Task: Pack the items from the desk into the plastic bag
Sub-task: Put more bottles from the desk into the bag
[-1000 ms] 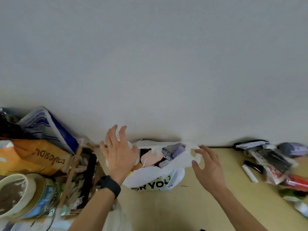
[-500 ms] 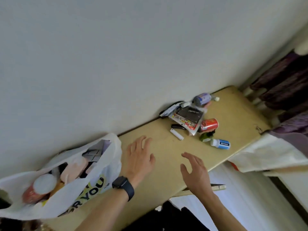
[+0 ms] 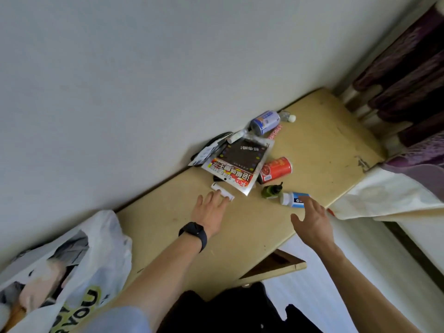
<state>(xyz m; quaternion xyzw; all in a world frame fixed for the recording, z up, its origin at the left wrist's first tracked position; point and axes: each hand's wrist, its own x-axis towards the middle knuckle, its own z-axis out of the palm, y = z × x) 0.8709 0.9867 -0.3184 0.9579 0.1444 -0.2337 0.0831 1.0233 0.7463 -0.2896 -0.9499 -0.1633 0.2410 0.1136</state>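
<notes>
Both hands have reached farther right across the desk [image 3: 242,227]. Left hand [image 3: 211,210], fingers straight, touches the white tube [image 3: 222,191]. Right hand [image 3: 312,219], spread and holding nothing, perhaps brushes the blue-labelled bottle [image 3: 293,199]. Plastic bag [image 3: 103,236] lies near left.

The light is soft and even, not very bright. The wall [image 3: 168,68] looks gray. Small soft shadows sit under the things on the counter [image 3: 319,145]. The white cloth [image 3: 384,195] at 3 o'clock is the brightest spot. The bag [image 3: 96,248] at 8 o'clock is blurry. The left hand [image 3: 210,212] and right hand [image 3: 312,222] look a bit fuzzy. Lines bend near the edges.
</notes>
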